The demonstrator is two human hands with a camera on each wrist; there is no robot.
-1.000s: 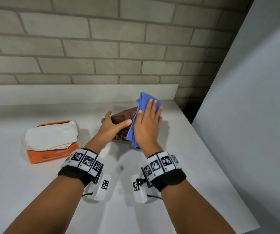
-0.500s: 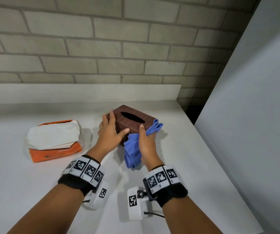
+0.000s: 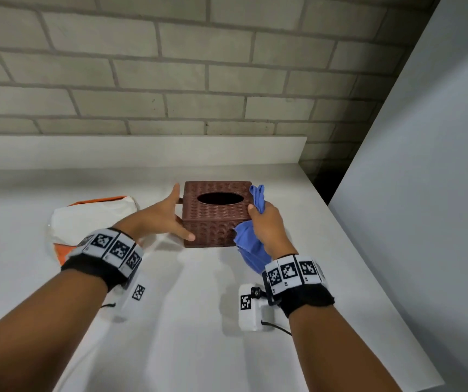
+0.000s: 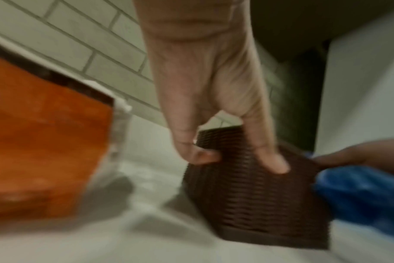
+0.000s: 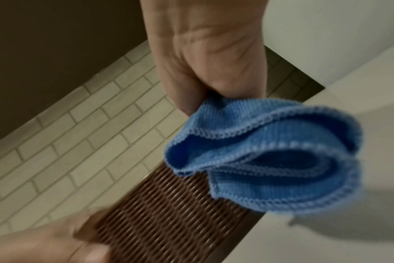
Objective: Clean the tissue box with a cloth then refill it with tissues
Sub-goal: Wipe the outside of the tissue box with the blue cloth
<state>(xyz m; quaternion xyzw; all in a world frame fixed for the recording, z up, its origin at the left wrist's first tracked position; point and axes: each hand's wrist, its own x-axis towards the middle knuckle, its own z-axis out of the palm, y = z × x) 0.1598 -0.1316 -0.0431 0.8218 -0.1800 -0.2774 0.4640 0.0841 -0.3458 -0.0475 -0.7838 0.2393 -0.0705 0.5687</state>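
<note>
- The box (image 3: 216,215), brown and woven, is set upright on the counter (image 3: 199,321) with its oval opening faced up
- The box is gripped at its 9 o'clock side by the left hand (image 3: 160,219); the thumb is laid on the near face, and the fingers are curled round the far corner in the left wrist view
- The cloth (image 3: 251,244), blue and bunched, is clenched in the right hand (image 3: 266,227) and pressed against the box's 3 o'clock side
- One end of the cloth is stuck up past the box's top edge; the rest is hung toward the wrist
- The tissue pack (image 3: 91,222), orange and white, is laid at 9 o'clock from the box, apart from it
- A brick wall (image 3: 170,75) is seen at 12 o'clock
</note>
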